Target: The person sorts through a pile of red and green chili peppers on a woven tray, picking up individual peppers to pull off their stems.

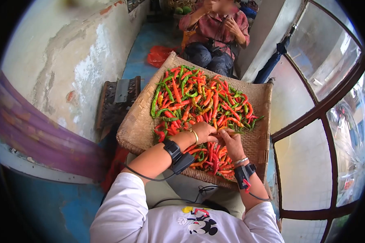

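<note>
A woven bamboo tray (pixel 138 119) lies across my lap, holding a large heap of red, orange and green chili peppers (pixel 202 95). Over its near half my left hand (pixel 204 132) and my right hand (pixel 231 142) meet, fingertips almost touching. A greenish-orange chili pepper (pixel 233 132) shows at the fingertips of my right hand, which is pinched closed. The fingers of my left hand are curled together against it; what they grip is partly hidden. Nearer to me, below my hands, lies a smaller group of mostly red chili peppers (pixel 213 158).
Another person (pixel 221 30) sits beyond the tray's far edge, hands raised. A dark wooden stool or chair (pixel 109 105) stands to the left, by the peeling wall. Right of the tray are a folded umbrella (pixel 273 60) and framed window panes. A red plastic bag (pixel 157 56) lies on the floor.
</note>
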`<action>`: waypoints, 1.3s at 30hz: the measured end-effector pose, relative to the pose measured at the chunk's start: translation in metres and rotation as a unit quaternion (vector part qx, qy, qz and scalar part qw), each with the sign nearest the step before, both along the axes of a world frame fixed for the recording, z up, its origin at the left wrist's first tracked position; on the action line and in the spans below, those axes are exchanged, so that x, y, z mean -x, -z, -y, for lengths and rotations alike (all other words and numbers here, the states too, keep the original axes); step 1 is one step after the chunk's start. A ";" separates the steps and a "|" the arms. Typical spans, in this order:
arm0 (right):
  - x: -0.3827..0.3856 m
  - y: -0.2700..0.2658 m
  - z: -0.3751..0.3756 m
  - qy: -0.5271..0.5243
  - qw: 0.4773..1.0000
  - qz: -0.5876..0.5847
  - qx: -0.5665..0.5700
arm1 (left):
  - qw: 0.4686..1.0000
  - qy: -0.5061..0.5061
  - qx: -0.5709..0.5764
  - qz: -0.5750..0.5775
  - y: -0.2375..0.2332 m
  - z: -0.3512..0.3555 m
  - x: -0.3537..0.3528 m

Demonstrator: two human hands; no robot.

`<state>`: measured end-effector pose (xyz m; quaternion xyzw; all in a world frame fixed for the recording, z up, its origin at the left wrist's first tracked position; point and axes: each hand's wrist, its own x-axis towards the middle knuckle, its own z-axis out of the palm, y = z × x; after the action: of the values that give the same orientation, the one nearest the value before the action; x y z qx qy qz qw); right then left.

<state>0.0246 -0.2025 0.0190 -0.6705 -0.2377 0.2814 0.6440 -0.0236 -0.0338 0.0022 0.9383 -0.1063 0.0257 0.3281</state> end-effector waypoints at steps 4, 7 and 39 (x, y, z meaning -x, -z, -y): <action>0.004 -0.012 0.004 0.051 0.998 -0.042 -0.019 | 0.998 -0.021 -0.001 0.051 0.004 -0.002 0.005; 0.011 -0.022 0.012 0.095 0.991 -0.084 -0.039 | 1.000 -0.023 0.006 0.011 -0.017 0.001 0.016; 0.011 -0.003 0.048 0.012 0.927 -0.318 -0.199 | 0.860 -0.180 0.473 -0.071 -0.018 0.037 0.100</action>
<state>0.0140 -0.2501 0.0224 -0.4063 -0.0635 0.4192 0.8095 -0.1236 -0.0708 0.0198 0.6723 0.1125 0.0649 0.7288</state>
